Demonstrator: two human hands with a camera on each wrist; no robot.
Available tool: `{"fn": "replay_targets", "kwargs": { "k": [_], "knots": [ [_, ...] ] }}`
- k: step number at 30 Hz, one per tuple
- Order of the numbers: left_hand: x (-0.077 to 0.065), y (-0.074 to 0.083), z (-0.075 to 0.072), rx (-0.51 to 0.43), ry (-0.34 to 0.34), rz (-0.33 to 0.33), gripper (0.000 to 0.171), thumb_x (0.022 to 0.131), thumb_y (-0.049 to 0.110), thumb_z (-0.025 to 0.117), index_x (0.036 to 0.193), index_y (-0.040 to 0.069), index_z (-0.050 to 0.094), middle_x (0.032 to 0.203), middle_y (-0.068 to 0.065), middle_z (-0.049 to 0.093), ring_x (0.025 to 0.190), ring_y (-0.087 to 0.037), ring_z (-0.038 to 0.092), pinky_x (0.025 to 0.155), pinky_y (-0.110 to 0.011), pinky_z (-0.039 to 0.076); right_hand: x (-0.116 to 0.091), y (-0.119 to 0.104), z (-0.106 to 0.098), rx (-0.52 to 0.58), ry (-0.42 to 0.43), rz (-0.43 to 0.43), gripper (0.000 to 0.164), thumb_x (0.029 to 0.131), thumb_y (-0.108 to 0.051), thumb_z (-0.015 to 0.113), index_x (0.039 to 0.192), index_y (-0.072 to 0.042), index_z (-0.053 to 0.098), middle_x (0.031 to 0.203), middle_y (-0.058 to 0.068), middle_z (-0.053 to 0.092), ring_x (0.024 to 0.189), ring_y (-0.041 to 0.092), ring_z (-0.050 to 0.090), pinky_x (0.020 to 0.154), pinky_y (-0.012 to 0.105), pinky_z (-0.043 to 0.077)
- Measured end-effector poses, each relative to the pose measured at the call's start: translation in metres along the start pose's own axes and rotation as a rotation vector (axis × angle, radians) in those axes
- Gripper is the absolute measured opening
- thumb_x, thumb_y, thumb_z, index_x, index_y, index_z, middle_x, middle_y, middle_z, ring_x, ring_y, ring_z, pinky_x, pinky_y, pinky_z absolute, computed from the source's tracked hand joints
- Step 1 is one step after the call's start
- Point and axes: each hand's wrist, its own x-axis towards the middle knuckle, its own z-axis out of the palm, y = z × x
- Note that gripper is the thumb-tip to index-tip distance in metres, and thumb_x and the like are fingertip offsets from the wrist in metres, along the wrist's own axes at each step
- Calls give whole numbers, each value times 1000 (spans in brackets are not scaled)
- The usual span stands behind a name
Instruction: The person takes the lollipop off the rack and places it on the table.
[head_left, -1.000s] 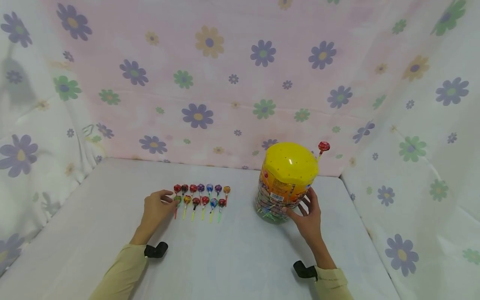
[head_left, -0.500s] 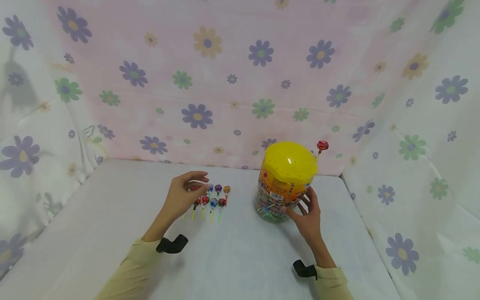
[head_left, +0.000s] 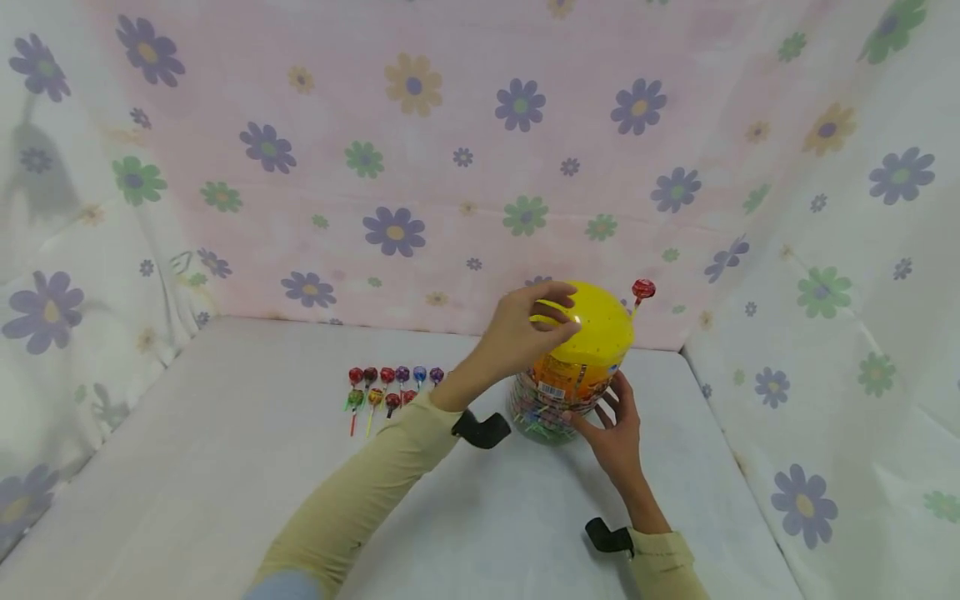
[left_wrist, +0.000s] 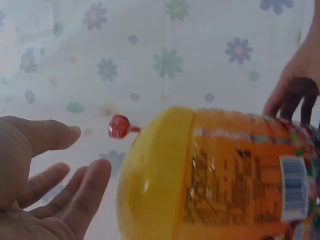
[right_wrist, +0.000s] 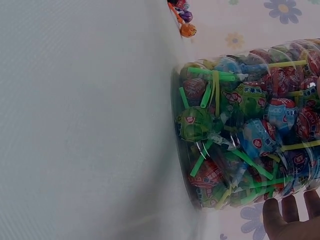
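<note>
A clear jar (head_left: 573, 379) packed with wrapped lollipops stands upright on the table, with an orange label and a yellow lid (head_left: 603, 321). One red lollipop (head_left: 643, 289) sticks up from the lid's right edge. My right hand (head_left: 618, 446) grips the jar's lower right side, thumb at the front; in the right wrist view its fingertips show beside the clear wall. My left hand (head_left: 517, 333) is in the air before the lid, fingers apart and holding nothing. In the left wrist view, a gap separates its fingers from the red lollipop (left_wrist: 118, 127).
Two rows of lollipops (head_left: 402, 375) lie left of the jar on the white table (head_left: 225, 450); my left forearm hides some of them. Flower-print cloth (head_left: 322, 192) hangs behind and at both sides.
My left hand has left the left end of the lollipop rows and moved right and up to the jar's lid. My right hand stays on the jar.
</note>
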Motion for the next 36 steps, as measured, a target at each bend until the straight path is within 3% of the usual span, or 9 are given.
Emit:
{"fn": "replay_targets", "kwargs": {
  "k": [5,8,13,18,22,25,28,32,36],
  "knots": [
    [31,18,29,74,-100,-40,52,96,9,70,144,0,52,135,-18,60,116,-28,66,93,-21,56,0,-1,0,8,-2,17,91,85,-1,81,158,-8,28,158,18,37,142,40,40,117,57,35],
    [45,23,42,119,-122,-65,56,98,11,69,148,1,47,142,-17,56,122,-26,63,97,-19,54,1,0,-1,13,-2,13,92,84,2,81,159,-8,27,158,18,37,141,39,41,117,56,35],
    [64,21,59,153,-104,-51,52,100,10,65,147,0,47,140,-17,59,122,-26,62,99,-19,52,1,3,-2,18,-6,-2,93,83,4,80,159,-8,27,158,19,37,140,38,44,117,55,37],
    [73,15,72,160,-78,3,36,100,5,62,136,-2,58,122,-15,70,104,-19,67,87,-10,52,2,6,-2,8,-12,-4,94,83,4,81,159,-8,26,158,19,37,140,37,44,116,53,38],
    [75,13,75,90,-1,60,28,101,4,61,129,-1,62,114,-13,73,96,-16,69,80,-6,50,2,6,-2,4,-9,-3,96,82,5,81,159,-8,26,158,17,37,138,34,45,114,38,43],
    [73,16,70,15,78,114,30,101,6,61,130,-1,60,116,-13,72,101,-17,69,85,-8,51,1,4,-1,1,-2,-7,95,82,6,80,159,-6,26,158,17,37,138,35,45,113,34,43],
    [64,22,55,-47,139,142,32,101,7,62,132,0,60,119,-13,70,105,-15,69,91,-12,52,0,2,1,-3,10,-13,93,84,5,79,159,-6,26,158,18,37,139,38,43,115,46,39],
    [35,15,26,-95,149,107,33,101,7,63,133,1,60,120,-15,69,108,-19,69,93,-19,55,1,1,3,-14,15,-5,91,84,4,80,158,-5,27,156,19,38,141,41,41,117,57,35],
    [-3,-13,-8,-85,152,59,34,100,7,65,132,-2,61,119,-18,68,106,-26,69,92,-26,58,4,15,1,-16,12,14,91,85,1,80,159,-10,27,158,16,37,143,39,39,118,56,34]
  ]
}}
